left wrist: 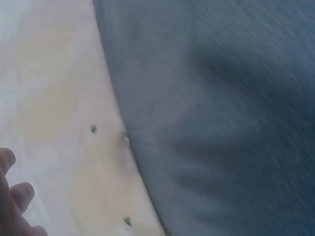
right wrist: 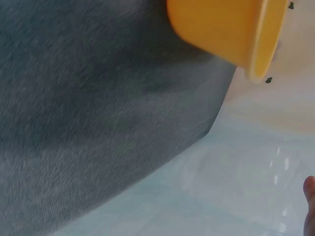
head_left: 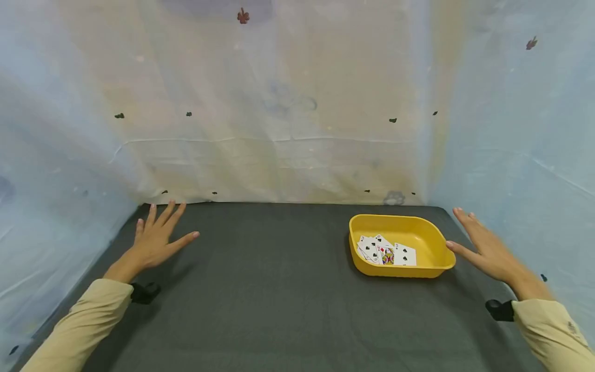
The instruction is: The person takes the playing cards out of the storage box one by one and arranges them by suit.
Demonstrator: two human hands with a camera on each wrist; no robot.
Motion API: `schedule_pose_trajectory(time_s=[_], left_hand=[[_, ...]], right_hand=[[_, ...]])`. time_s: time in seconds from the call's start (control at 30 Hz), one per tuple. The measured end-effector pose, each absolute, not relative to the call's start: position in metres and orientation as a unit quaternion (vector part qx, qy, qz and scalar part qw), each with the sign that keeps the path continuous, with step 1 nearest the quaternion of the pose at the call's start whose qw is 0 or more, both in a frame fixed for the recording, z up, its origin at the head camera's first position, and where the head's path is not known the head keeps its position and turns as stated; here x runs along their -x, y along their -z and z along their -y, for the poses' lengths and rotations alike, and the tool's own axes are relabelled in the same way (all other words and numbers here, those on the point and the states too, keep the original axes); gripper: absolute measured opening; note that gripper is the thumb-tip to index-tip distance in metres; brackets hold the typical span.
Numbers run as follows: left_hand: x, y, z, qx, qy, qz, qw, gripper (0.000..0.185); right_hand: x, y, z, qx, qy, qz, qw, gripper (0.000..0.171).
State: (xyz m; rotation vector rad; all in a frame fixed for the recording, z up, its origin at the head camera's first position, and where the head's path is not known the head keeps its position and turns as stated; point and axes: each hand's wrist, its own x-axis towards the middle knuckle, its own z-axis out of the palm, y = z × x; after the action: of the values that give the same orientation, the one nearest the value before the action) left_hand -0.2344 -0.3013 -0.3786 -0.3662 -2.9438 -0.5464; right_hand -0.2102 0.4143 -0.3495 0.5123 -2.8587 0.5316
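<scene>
I am holding both hands flat and spread above the dark bench — my left hand (head_left: 155, 237) near the far left corner, my right hand (head_left: 483, 247) by the right edge, its thumb just touching or nearly touching the rim of the yellow tray (head_left: 425, 228). The fingers of both hands are lying wide and straight, holding nothing. The tray is sitting near the far right corner, and the playing cards (head_left: 385, 251) are lying face up in a loose overlapping heap inside it; no card is showing on the bench itself, so by my judgement the cards are already gathered and little is left beyond the tray. Only the head view is showing the cards; the right wrist view is catching the tray's outer wall from below, and the left wrist view — blurred — is giving just bench edge, backdrop cloth (left wrist: 54, 98) and fingertips.
</scene>
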Motion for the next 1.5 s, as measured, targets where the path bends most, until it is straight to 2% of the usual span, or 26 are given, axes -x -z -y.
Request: schedule_pose_trajectory(time_s=[0.23, 0.43, 0.77, 1.2, 1.5], left_hand=[[0.240, 0.369, 0.277, 0.151, 0.255, 0.953, 0.057, 0.087], [0.243, 0.363, 0.254, 0.161, 0.320, 0.932, 0.050, 0.087], [0.250, 0.360, 0.221, 0.153, 0.395, 0.900, 0.100, 0.076], [0.260, 0.358, 0.173, 0.148, 0.534, 0.826, 0.098, 0.058], [0.267, 0.355, 0.135, 0.170, 0.609, 0.771, 0.082, 0.050]], right_hand=[[0.210, 0.345, -0.406, -0.165, -0.245, 0.952, 0.082, 0.077], [0.208, 0.349, -0.403, -0.166, -0.292, 0.936, 0.102, 0.077], [0.210, 0.364, -0.401, -0.122, -0.376, 0.909, 0.132, 0.060], [0.224, 0.389, -0.404, -0.049, -0.446, 0.877, 0.171, 0.051], [0.232, 0.400, -0.403, -0.044, -0.495, 0.847, 0.190, 0.046]])
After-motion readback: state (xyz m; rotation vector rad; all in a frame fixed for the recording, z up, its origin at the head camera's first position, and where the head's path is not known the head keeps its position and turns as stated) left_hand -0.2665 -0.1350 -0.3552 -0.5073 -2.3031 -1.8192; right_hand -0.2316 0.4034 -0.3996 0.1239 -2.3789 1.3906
